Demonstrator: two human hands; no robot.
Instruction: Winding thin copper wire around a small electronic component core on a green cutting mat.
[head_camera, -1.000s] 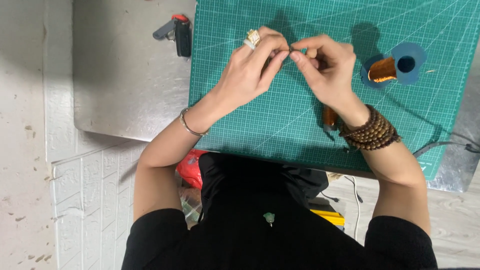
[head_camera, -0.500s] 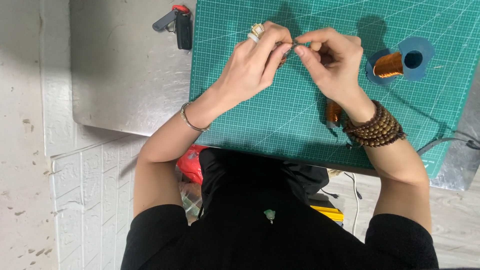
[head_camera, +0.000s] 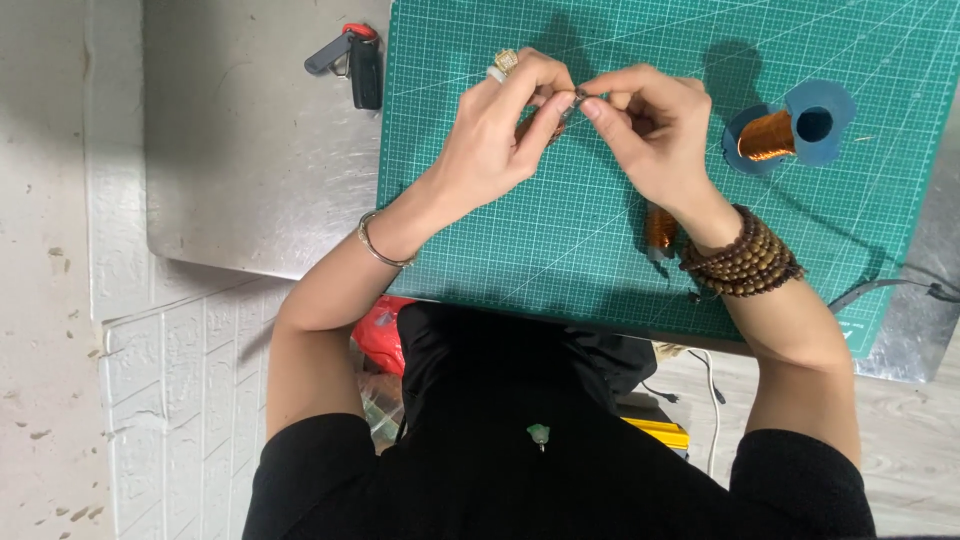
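Both hands have shifted slightly toward the far edge of the green cutting mat (head_camera: 600, 250) since a moment ago. Nearest the person, a small copper-wound piece (head_camera: 660, 228) lies on the mat beside the right wrist. Above the mat's middle, the left hand (head_camera: 495, 135) and right hand (head_camera: 650, 130) meet, fingertips pinched together on a tiny metal part (head_camera: 577, 98). Right of them, a blue spool of copper wire (head_camera: 790, 125) rests on the mat. Off the mat's far left corner lie keys (head_camera: 350, 60).
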